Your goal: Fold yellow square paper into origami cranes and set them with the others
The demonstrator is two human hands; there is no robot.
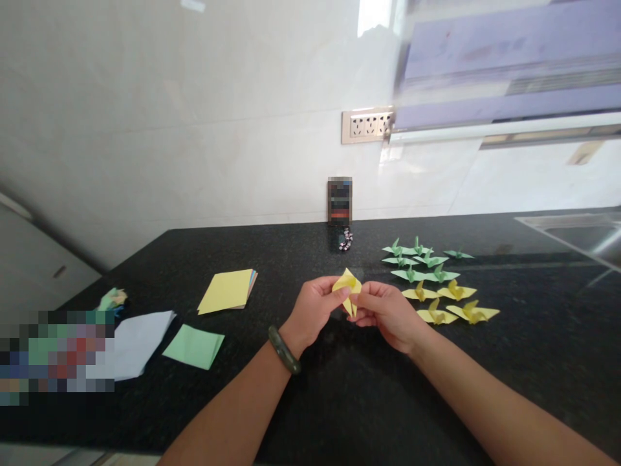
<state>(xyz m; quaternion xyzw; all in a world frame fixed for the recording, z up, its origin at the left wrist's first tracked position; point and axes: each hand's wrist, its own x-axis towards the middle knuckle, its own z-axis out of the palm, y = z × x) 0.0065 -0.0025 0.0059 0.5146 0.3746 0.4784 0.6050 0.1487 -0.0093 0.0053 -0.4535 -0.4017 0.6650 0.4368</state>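
Observation:
A small piece of folded yellow paper (347,282) is held up between both hands over the dark counter, its pointed tip upward and two narrow points below. My left hand (317,307) pinches its left side, thumb across the front. On the lower right, my right hand (383,310) grips it with thumb and fingertips. To the right of my right hand stand several yellow paper cranes (456,291), with several green paper cranes (412,274) behind them. Left of my left hand lies a stack of square paper (226,291), yellow on top.
Green paper (194,347) and white sheets (145,336) lie at the left, beside a blurred-out item. A phone-like object (340,202) leans on the wall behind a beaded string (346,239). A sink edge (572,239) is at the far right, below wall sockets (371,125).

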